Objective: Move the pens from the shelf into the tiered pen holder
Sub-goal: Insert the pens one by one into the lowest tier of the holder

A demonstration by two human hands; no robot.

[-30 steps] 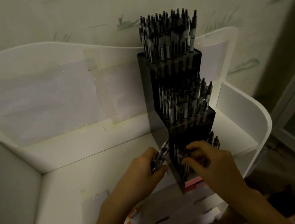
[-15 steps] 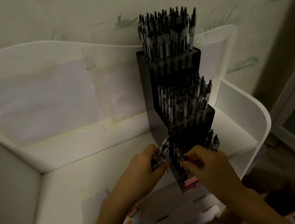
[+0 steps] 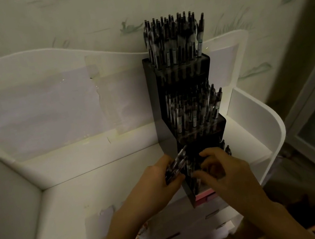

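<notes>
Grip: left hand (image 3: 155,185) is holding a bundle of pens (image 3: 178,163); right hand (image 3: 223,173) is pinching one.
Risk: pens could be slipping loose, or jamming in the crowded holder (image 3: 183,102).

Dim, murky, wide-angle-warped edges

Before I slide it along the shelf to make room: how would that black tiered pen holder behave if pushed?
The tiered pen holder stands tall and narrow, so a push high up would probably tip it. Its top and middle tiers look packed with pens, so it is likely heavy and top-loaded. It stands near the white shelf front edge; pushing low seems safer.
</notes>
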